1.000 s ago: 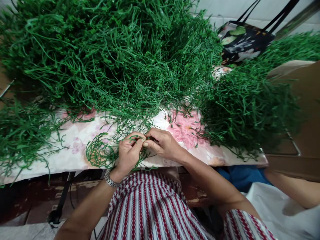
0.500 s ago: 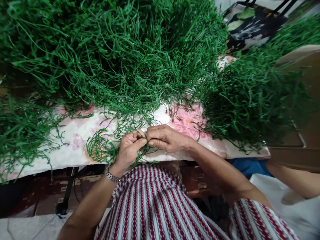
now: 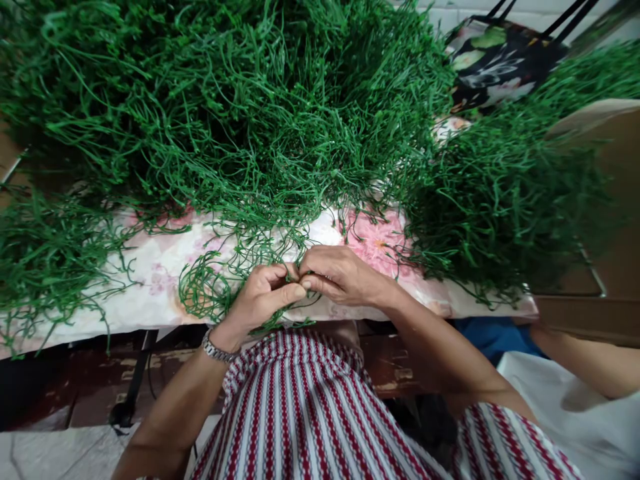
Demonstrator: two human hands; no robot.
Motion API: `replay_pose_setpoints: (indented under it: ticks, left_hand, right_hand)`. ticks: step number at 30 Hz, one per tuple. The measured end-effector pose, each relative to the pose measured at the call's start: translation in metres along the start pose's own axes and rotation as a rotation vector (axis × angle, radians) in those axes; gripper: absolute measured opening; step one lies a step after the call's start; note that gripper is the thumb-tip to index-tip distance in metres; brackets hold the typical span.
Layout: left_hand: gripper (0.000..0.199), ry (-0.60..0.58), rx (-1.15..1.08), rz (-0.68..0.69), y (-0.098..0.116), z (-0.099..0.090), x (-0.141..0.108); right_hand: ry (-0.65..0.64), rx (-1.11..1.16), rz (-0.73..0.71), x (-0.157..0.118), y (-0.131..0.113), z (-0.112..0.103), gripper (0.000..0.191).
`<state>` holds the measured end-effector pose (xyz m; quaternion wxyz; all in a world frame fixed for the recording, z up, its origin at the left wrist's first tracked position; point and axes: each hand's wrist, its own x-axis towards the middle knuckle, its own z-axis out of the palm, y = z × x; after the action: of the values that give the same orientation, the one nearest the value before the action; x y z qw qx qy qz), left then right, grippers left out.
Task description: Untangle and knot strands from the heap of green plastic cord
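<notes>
My left hand (image 3: 265, 297), with a metal watch at the wrist, is closed in a pinch on thin green stems. Against its fingertips, my right hand (image 3: 343, 277) pinches at the same spot, its thumb and forefinger pressed together. A bundle of green stems (image 3: 203, 290) fans out to the left from beneath my left hand, and some stick out below both hands. The exact piece between the fingertips is too small to make out.
A large heap of green stems (image 3: 240, 113) covers the back of the floral cloth (image 3: 150, 267). Smaller heaps lie left and right (image 3: 480, 207). A black floral bag (image 3: 500, 60) stands at back right, cardboard (image 3: 610, 233) at right. Another person's arm (image 3: 590, 357) shows at lower right.
My left thumb has stretched further right, over the tips of my right fingers. Both hands remain together, shifted very slightly to the right.
</notes>
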<state>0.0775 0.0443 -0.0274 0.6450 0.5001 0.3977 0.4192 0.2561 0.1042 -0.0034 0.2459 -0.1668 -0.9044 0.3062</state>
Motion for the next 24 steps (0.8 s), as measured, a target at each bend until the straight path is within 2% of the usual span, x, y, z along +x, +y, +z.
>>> replay_pose_setpoints:
  ticks: [4,6,10,12,15,17,24]
  left_hand:
    - [0.022,-0.134,0.09,-0.01,0.013,0.0,-0.005]
    - [0.024,-0.158,0.048,-0.019,0.016,0.001,-0.008]
    - [0.033,-0.151,-0.122,-0.047,0.015,0.004,-0.013]
    - [0.029,-0.147,-0.103,-0.051,0.014,0.004,-0.013]
    - [0.025,-0.054,-0.039,-0.05,0.011,0.003,-0.012]
    - [0.024,0.017,0.028,-0.008,0.007,0.002,-0.011]
    - [0.025,0.287,0.211,0.185,0.002,0.01,-0.013]
  right_hand:
    - [-0.193,0.238,0.042,-0.003,-0.007,-0.004,0.034]
    - [-0.243,0.401,0.072,-0.006,-0.009,-0.003,0.032]
    - [-0.195,0.674,0.158,-0.013,-0.006,0.005,0.033]
    - [-0.114,0.649,0.18,-0.013,-0.005,0.007,0.034]
    - [0.042,0.418,0.162,-0.009,-0.007,0.008,0.035]
    - [0.101,0.316,0.148,-0.007,-0.012,0.011,0.035]
    - [0.179,0.379,0.371,-0.012,-0.027,0.028,0.026]
